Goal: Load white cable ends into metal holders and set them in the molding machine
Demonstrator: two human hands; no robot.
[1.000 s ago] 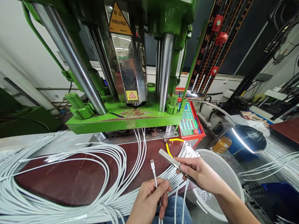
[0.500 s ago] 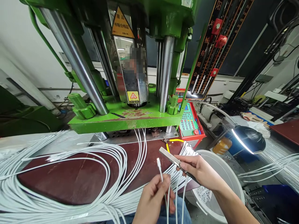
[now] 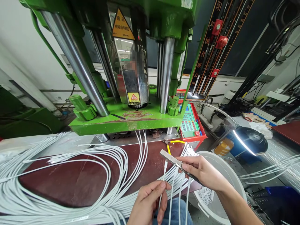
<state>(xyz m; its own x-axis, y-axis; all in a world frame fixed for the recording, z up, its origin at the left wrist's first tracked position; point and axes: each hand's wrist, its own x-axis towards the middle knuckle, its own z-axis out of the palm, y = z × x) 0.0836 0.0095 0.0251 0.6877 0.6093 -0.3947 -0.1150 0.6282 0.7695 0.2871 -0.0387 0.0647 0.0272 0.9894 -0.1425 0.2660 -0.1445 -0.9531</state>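
Note:
My left hand [image 3: 150, 201] is closed around a white cable [image 3: 164, 175] just below its end. The cable's pale, thicker tip points up, close to the underside of a flat metal tool [image 3: 170, 158]. My right hand [image 3: 202, 173] grips this tool from the right, its fingers wrapped around the darker rear part. Several other white cables hang below the tool and the right hand; where their upper ends sit is hidden. A large bundle of white cables [image 3: 112, 200] lies on the dark red tabletop [image 3: 70, 181] to the left and behind my hands.
A green press [image 3: 131, 122] stands ahead, with white cables running out beneath its plate. Yellow-handled pliers [image 3: 169, 147] lie right of them. A red control panel [image 3: 191, 123] is beyond. Below my right arm stands a pale bucket [image 3: 225, 167] with small white pieces. A lamp [image 3: 252, 140] shines at right.
My left hand has lowered slightly, while the cable's tip has shifted right, nearer the metal tool. The hanging cables have swung a little right. My right hand has hardly moved.

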